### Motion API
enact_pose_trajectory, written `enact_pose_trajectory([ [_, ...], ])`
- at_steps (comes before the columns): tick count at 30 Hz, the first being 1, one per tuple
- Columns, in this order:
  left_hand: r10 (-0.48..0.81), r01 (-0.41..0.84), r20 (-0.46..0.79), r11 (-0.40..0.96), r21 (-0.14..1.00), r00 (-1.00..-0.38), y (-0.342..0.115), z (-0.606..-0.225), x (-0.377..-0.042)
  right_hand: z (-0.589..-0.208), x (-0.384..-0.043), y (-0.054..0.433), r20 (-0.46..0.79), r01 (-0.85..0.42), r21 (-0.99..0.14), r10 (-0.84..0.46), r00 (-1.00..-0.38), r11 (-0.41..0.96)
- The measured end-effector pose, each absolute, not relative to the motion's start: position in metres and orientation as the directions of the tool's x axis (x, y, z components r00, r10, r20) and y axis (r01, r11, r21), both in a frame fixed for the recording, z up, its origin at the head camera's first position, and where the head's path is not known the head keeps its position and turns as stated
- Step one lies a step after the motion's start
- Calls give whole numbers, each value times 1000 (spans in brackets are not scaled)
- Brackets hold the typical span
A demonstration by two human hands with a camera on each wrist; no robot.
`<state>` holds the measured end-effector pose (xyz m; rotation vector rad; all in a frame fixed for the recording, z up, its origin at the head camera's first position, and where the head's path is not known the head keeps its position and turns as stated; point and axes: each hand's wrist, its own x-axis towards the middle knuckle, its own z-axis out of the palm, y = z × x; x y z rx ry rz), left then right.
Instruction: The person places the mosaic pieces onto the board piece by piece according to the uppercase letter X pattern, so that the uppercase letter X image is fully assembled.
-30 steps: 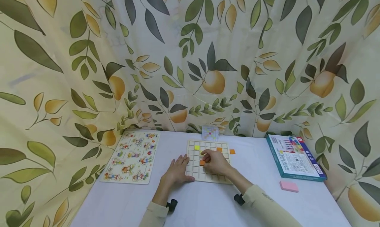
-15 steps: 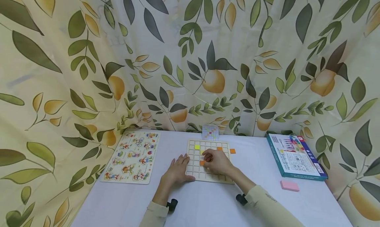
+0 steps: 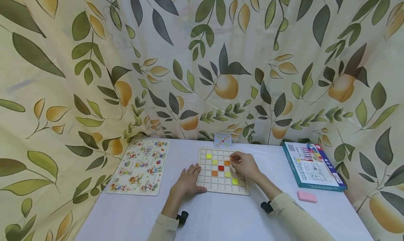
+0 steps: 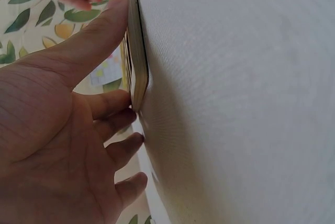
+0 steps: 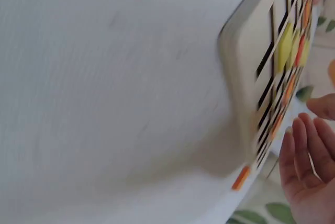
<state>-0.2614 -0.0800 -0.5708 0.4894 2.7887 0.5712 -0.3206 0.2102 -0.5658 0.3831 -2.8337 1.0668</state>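
Note:
A square wooden grid board (image 3: 221, 188) lies on the table, with several yellow, orange and red square tiles in its cells, among them a red tile (image 3: 221, 168) near the middle. My left hand (image 3: 188, 181) rests at the board's left front corner, its fingers and thumb touching the edge. Over the board's right side hovers my right hand (image 3: 247, 165), fingers loosely bent. In the right wrist view a gap shows between thumb and fingers, with nothing seen in it. A loose orange tile (image 5: 241, 178) lies beside the board; the right hand hides it in the head view.
A small patterned card (image 3: 222, 141) leans against the curtain behind the board. To the left lies a picture puzzle board (image 3: 139, 167). A flat teal-edged box (image 3: 314, 167) and a pink block (image 3: 307, 196) are on the right.
My right hand has moved right from the board's middle to its right side. The red tile and two lower yellow tiles have come into view. My left hand stays put.

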Motion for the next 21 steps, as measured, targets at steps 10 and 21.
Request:
enact_pose_trajectory([
  [10, 374, 277, -166, 862, 424, -912, -80, -571, -260, -576, -335, 246, 126, -120, -504, -65, -990, 855],
  [21, 362, 263, -165, 863, 431, -917, -79, -569, -258, -577, -339, 258, 52, -48, -452, -28, -998, 891],
])
